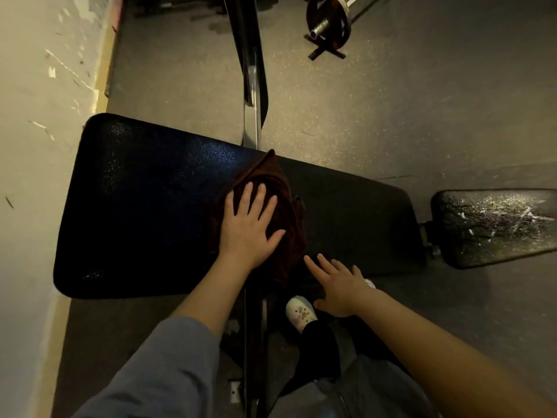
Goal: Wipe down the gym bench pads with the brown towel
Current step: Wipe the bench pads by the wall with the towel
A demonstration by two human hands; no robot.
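With only the flat, straight-fingered left hand (248, 224) pressing the brown towel (272, 206) on the long pad (135, 206), and the right hand (339, 286) open, the towel could bunch and skip patches.

Speckled rubber floor (391, 122), the reference surface. A cream wall (36, 146), scuffed and chipped, borders the floor on the left, meeting it along a pale baseboard (101, 86). On the floor at the far end, a barbell with a dark weight plate (328, 21) rests in a low cross-shaped stand (327, 52). A metal frame upright (251, 86), dark and chrome, rises from the floor near its middle. At the near end of the floor, a white clog shoe (301, 313) with small charms, below a black trouser leg (319, 351).
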